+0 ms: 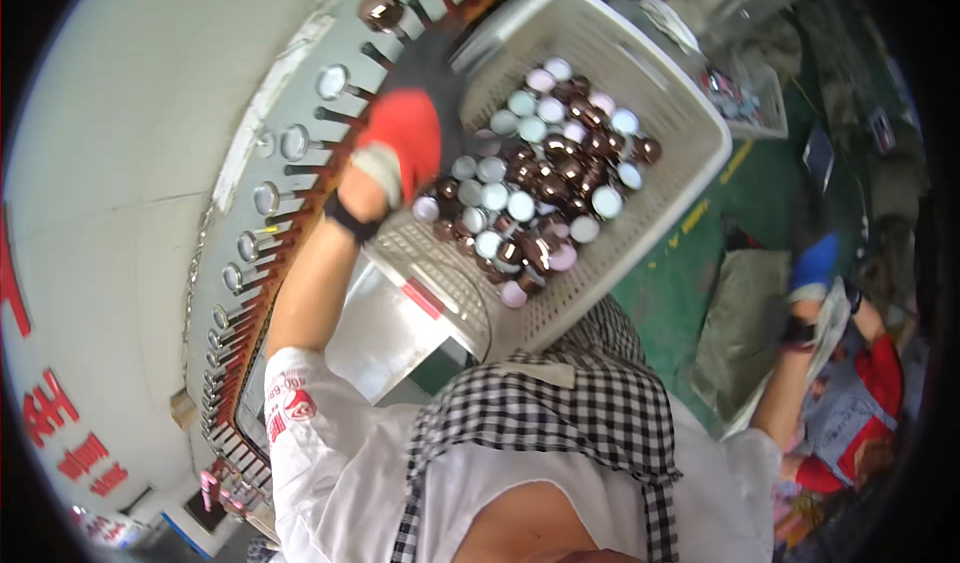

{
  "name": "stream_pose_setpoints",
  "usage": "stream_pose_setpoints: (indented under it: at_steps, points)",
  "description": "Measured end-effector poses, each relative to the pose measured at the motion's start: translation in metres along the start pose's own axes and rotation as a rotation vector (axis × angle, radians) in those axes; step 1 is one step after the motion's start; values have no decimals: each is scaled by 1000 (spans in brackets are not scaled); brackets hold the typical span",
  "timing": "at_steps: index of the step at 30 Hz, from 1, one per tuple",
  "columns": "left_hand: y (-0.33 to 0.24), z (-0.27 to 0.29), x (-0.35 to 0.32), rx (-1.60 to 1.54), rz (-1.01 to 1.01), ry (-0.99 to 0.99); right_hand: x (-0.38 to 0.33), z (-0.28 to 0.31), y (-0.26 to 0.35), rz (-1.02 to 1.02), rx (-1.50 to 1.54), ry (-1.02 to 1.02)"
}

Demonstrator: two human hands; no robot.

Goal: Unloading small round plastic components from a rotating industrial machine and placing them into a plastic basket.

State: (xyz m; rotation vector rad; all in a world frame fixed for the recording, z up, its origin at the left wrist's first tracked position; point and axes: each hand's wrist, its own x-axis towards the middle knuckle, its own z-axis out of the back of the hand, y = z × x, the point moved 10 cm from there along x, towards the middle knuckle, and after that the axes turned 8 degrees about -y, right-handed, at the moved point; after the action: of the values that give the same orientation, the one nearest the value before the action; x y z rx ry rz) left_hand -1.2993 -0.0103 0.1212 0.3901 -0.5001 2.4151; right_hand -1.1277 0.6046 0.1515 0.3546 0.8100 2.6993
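Green floor (650,293) showing beside pale grey perforated plastic basket (655,83), presumably corralling glossy brown, pale-faced round caps (553,185) near row of dark spindles (340,116). Red-and-black-gloved left hand (418,101) hovering by basket rim; blue-and-black-gloved right hand (815,241) hanging apart. I am watching remotely; blur hiding both grips, cannot tell.

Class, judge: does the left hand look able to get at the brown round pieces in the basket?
Probably yes: the left hand is close, the basket is open on top, and many brown round pieces lie exposed.
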Motion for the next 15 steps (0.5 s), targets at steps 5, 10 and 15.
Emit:
stream_pose_setpoints:
  at_steps: [5, 10, 15]
  points:
    - [252, 5, -22, -204, 842, 100, -143, -213, 324, 722, -19, 298]
    - [-21, -38, -29, -3, -158, 278, -155, -209, 296, 661, -7, 115]
    - [41, 94, 39, 181, 139, -372, -134, -202, 297, 480, 316, 208]
